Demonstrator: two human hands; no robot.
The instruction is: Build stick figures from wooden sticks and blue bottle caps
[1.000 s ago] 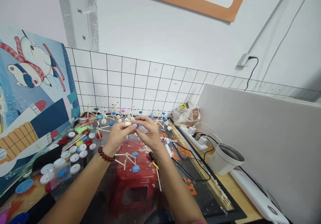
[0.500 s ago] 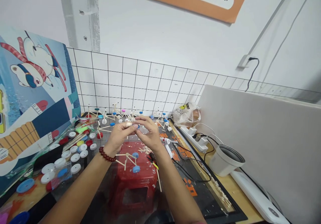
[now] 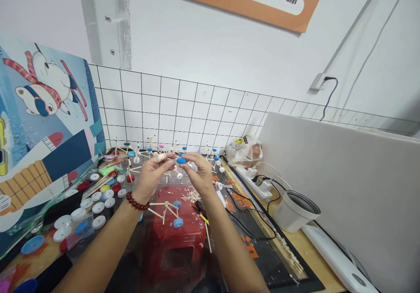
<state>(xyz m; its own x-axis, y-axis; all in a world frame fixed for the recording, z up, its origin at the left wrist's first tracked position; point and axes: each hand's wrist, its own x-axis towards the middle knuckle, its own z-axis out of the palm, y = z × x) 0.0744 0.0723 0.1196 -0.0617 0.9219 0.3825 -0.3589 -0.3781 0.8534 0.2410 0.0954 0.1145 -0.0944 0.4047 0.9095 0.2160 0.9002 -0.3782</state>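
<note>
My right hand [image 3: 199,175] pinches a small blue bottle cap [image 3: 181,160] between thumb and fingers, above the glass tabletop. Facing it, my left hand [image 3: 153,174] has thumb and index finger closed together close to the cap; whatever lies between these fingertips is too small to make out. A pale wrap is around a left finger and a red bead bracelet [image 3: 137,202] around that wrist. Below the hands stands a wooden-stick frame [image 3: 166,211] with light-blue cap wheels. More stick frames with cap wheels [image 3: 150,148] are lined up behind the hands.
Loose white caps [image 3: 98,207] and coloured ones cover the left side. A red stool [image 3: 177,240] shows through the glass. Wood scraps [image 3: 191,197], cutters, a glue gun [image 3: 220,192] and cables lie right of centre. Further right are a power strip [image 3: 259,183] and a grey-white bin [image 3: 295,212].
My hands have drawn slightly apart, the left moving leftward. The blue cap, mostly covered by fingers before, now shows between them.
</note>
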